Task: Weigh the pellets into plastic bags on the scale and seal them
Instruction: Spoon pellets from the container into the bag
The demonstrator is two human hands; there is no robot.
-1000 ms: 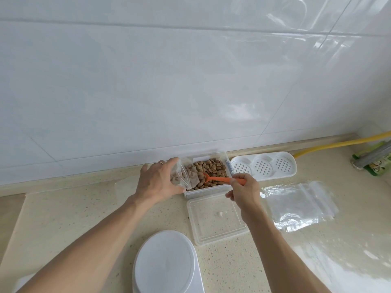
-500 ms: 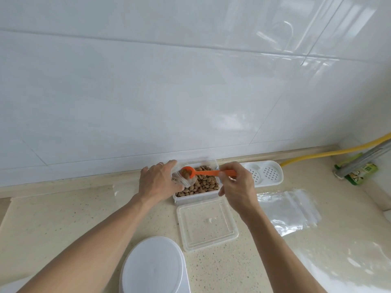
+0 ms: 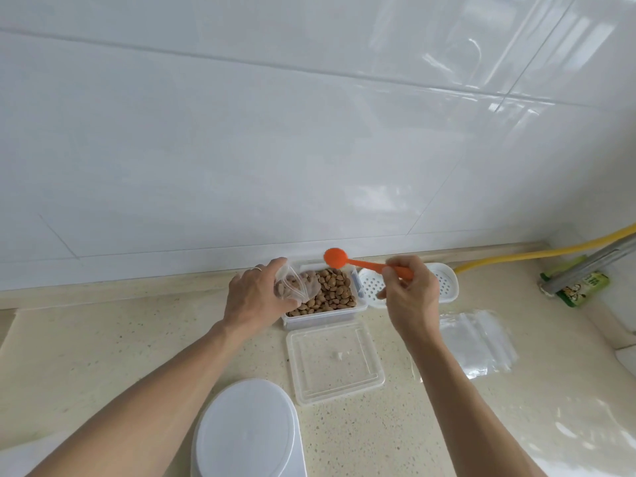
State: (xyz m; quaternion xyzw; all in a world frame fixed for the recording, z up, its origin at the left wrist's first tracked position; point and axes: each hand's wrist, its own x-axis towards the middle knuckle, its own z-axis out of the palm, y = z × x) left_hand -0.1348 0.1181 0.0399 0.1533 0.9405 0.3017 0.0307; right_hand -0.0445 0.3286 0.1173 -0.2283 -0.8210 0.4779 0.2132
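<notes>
The left hand [image 3: 253,299] pinches the small bag [image 3: 296,285] open over the pellet box [image 3: 323,297] on the table; the right hand [image 3: 409,292] grips the orange spoon [image 3: 364,264]. The bag is probably limp, light and slippery — hold it at the rim.

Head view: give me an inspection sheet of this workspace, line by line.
Surface: speckled beige counter, glare at the right.
Job's things: open tub of pellets at the wall; its lid flat in front; white scale at the near edge, nothing on it; spare bags flat at the right.
Clutter: white perforated tray; green packet.
Grips: left hand holds a small bag with some pellets; right hand holds the orange scoop raised over the tub.
Cables: yellow hose along the wall.
Surroundings: glossy white wall tiles.
</notes>
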